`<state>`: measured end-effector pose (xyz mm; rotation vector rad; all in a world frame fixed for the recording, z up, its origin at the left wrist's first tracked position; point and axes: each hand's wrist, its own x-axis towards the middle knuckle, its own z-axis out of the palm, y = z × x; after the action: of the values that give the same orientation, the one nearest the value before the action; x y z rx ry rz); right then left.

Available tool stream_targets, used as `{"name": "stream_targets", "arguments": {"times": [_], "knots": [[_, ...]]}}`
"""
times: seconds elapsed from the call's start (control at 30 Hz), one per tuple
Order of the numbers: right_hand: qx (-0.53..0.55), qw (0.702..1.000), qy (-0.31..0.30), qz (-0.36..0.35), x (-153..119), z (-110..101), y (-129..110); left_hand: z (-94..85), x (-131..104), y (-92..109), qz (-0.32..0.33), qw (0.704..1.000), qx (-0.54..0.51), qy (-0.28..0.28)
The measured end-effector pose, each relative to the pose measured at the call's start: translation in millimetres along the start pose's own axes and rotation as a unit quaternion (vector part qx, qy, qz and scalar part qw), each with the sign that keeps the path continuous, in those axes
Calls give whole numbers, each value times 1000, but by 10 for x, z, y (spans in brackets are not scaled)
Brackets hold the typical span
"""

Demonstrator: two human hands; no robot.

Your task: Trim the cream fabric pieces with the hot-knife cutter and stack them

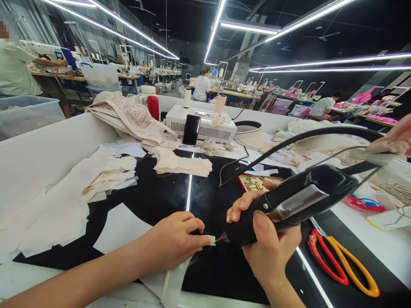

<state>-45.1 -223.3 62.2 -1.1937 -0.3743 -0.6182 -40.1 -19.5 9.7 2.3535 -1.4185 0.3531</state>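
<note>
Can't make out any actual words or numbers here — best I've got is a small triangle sign on the grey box way in the back. Paper by the pale cloth has faint writing — too small to read.

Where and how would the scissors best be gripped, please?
Probably by their red and orange handles, coming from the near right: the loops face the wearer, while the blades point away and disappear behind the black tool.
</note>
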Motion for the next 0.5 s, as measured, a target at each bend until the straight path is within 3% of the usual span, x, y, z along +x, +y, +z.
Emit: {"name": "stream_targets", "arguments": {"times": [0.23,0.5], "knots": [[0,1000,5,-12,22,6,-20,9,-49,-39,19,999,7,48],[0,1000,19,-10,39,39,-71,-36,-92,-49,23,998,14,53]]}}
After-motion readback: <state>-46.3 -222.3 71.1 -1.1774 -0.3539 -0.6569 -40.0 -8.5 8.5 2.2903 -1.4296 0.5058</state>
